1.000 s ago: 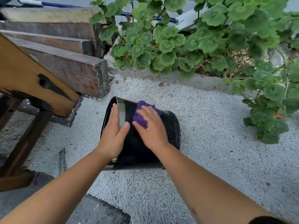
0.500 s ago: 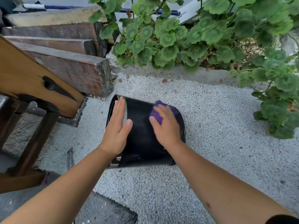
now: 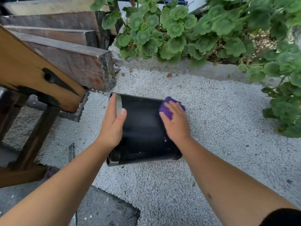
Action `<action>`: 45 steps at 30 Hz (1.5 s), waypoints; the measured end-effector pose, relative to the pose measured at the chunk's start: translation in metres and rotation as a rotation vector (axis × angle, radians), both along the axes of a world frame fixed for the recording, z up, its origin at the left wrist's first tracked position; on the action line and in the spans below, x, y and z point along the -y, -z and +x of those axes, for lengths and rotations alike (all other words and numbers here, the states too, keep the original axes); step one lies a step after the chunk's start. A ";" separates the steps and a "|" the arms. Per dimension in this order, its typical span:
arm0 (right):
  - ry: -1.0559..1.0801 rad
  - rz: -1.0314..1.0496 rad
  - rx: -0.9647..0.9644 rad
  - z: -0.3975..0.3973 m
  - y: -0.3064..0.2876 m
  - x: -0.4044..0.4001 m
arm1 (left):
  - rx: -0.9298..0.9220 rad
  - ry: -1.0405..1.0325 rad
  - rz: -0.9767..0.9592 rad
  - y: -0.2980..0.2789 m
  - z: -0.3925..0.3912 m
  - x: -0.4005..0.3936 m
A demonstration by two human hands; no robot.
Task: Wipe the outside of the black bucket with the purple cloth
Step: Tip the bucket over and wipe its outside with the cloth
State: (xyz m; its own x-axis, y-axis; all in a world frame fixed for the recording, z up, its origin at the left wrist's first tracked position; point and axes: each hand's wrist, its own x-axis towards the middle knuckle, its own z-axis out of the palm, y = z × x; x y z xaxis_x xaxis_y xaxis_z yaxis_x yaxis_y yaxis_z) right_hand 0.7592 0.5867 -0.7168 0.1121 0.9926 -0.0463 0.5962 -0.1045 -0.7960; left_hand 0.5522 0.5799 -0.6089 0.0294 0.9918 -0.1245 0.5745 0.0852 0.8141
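Note:
The black bucket [image 3: 143,128] lies on its side on white gravel, its open rim facing left. My left hand [image 3: 113,123] rests flat on the bucket's wall near the shiny rim band, fingers together and pointing away from me. My right hand [image 3: 176,123] presses the purple cloth [image 3: 167,106] against the bucket's upper right side, close to its base. Most of the cloth is hidden under my fingers; a crumpled edge sticks out beyond them.
Heavy wooden beams [image 3: 73,62] and a bench leg [image 3: 37,136] stand close on the left. A bed of green leafy plants [image 3: 187,30] runs along the back and right. A dark stone slab [image 3: 105,209] lies near me. White gravel [image 3: 219,119] spreads to the right.
My right hand has slid the purple cloth to the right along the bucket, from near the rim toward the base. My left hand has stayed by the rim. The camera has moved closer.

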 end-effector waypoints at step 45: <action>0.060 -0.073 0.033 0.010 0.012 0.012 | -0.060 0.186 0.085 0.011 -0.025 0.009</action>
State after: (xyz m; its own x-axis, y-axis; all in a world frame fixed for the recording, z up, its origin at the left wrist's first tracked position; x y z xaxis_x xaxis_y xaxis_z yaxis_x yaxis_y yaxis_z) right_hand 0.7692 0.5746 -0.7291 0.1742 0.9782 -0.1134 0.6127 -0.1978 -0.7652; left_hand 0.5275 0.5710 -0.6199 0.2075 0.9771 -0.0473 0.6219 -0.0944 0.7774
